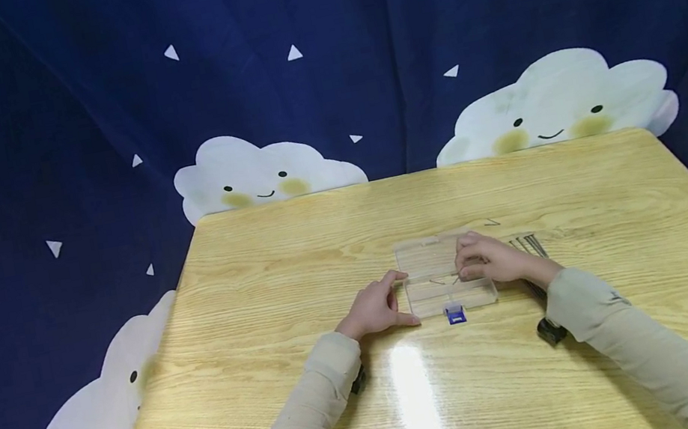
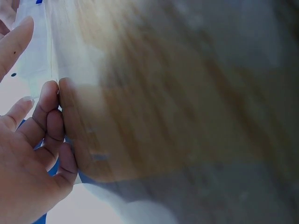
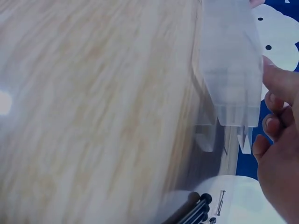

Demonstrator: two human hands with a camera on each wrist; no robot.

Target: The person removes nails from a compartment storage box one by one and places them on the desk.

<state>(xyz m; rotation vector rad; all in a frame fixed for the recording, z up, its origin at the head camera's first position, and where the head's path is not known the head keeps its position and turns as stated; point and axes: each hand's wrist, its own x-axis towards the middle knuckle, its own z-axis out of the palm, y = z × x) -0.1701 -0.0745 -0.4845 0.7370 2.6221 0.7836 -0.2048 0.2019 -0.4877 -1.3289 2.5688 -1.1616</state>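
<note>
A clear plastic box (image 1: 427,304) lies on the table with its lid (image 1: 422,254) folded back and a blue latch (image 1: 456,315) at the front. My left hand (image 1: 374,306) grips its left end, thumb at the front corner and index finger near the hinge. Over the right half, my right hand (image 1: 486,259) has its fingers curled, and a small nail (image 1: 456,279) shows at the fingertips. Another small nail (image 1: 437,281) is inside the box. In the right wrist view the thumb is right at the rim of the box (image 3: 233,65).
Long dark nails (image 1: 531,244) lie in a bunch to the right, partly under my right wrist. Small nails (image 1: 492,222) are behind the right hand. The wooden table (image 1: 243,262) ends at a dark blue curtain (image 1: 298,101) with cloud prints.
</note>
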